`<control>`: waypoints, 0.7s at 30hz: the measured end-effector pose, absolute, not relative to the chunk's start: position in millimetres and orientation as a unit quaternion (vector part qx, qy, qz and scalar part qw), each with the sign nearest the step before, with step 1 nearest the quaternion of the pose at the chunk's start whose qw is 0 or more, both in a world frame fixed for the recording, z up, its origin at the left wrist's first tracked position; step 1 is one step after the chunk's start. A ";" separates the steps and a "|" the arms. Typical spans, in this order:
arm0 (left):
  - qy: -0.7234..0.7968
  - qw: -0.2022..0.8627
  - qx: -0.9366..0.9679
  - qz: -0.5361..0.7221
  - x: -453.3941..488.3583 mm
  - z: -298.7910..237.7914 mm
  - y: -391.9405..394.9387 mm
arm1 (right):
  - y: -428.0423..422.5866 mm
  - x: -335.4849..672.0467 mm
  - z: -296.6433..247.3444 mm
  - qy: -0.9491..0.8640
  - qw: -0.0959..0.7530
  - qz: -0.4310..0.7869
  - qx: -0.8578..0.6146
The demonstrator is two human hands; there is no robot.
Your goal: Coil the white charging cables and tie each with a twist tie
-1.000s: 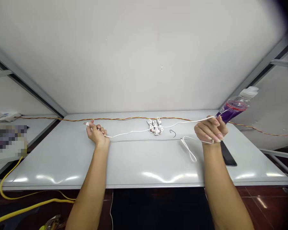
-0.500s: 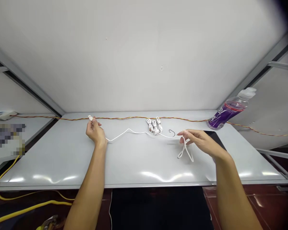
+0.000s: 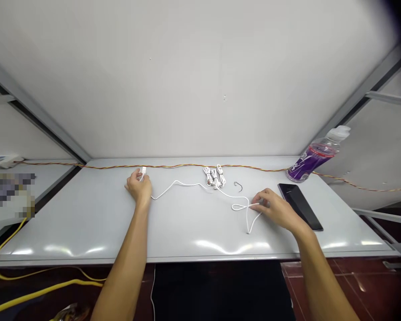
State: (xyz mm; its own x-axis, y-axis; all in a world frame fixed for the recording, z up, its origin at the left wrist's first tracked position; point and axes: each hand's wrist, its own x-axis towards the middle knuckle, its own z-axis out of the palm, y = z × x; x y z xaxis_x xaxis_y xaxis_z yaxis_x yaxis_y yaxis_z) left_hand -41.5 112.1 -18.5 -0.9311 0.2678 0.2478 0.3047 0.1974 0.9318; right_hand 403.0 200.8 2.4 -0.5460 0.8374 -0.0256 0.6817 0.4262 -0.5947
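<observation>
A loose white USB cable point(image 3: 176, 182) runs in bends across the table between my two hands. My left hand point(image 3: 138, 186) is closed on one end, and the flat USB plug point(image 3: 143, 170) sticks up past the fingers. At the other end my right hand point(image 3: 270, 206) pinches the cable low over the tabletop, where it makes a small loop and a sharp bend. Behind the cable's middle lie several tied bundles of white cable point(image 3: 215, 177). A thin black tie point(image 3: 239, 186) lies between those bundles and my right hand.
A black phone point(image 3: 300, 206) lies right of my right hand. Behind it leans a bottle point(image 3: 309, 164) with a purple label. Twisted red and yellow wire point(image 3: 167, 166) runs along the back of the white table point(image 3: 87, 223). Yellow cables point(image 3: 43, 292) hang at lower left.
My left hand has turned and moved slightly right, with the plug now upright. My right hand has lowered the cable's other end toward the tabletop, and the phone is now uncovered.
</observation>
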 end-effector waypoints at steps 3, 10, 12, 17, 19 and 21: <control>-0.827 0.041 -0.215 -0.517 -35.7 -15.7 110.8 | 200.1 405.9 4.0 -0.818 0.158 0.354 -0.424; -0.739 0.154 -0.399 -0.520 10.9 1.2 116.6 | 184.3 396.1 25.4 -0.759 0.259 0.434 -0.411; -0.648 0.115 -0.550 -0.514 38.0 5.8 119.3 | 178.8 387.8 32.1 -0.749 0.263 0.453 -0.405; -0.455 0.001 -0.807 -0.376 95.7 8.6 122.0 | 167.8 371.8 42.8 -0.750 0.243 0.491 -0.370; -0.446 -0.016 -0.820 -0.358 102.8 6.5 121.5 | 165.6 372.3 41.9 -0.743 0.252 0.499 -0.368; -0.457 -0.027 -0.813 -0.359 101.6 3.7 120.8 | 166.0 376.4 37.0 -0.722 0.288 0.503 -0.379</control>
State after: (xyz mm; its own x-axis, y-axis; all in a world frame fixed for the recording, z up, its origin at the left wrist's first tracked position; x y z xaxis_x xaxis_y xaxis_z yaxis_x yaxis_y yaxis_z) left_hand 101.6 120.8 3.7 0.3246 0.7620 0.5603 0.7237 -0.5815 0.3716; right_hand 376.4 166.0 37.0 -0.5476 0.8360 0.0354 0.2571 0.2083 -0.9436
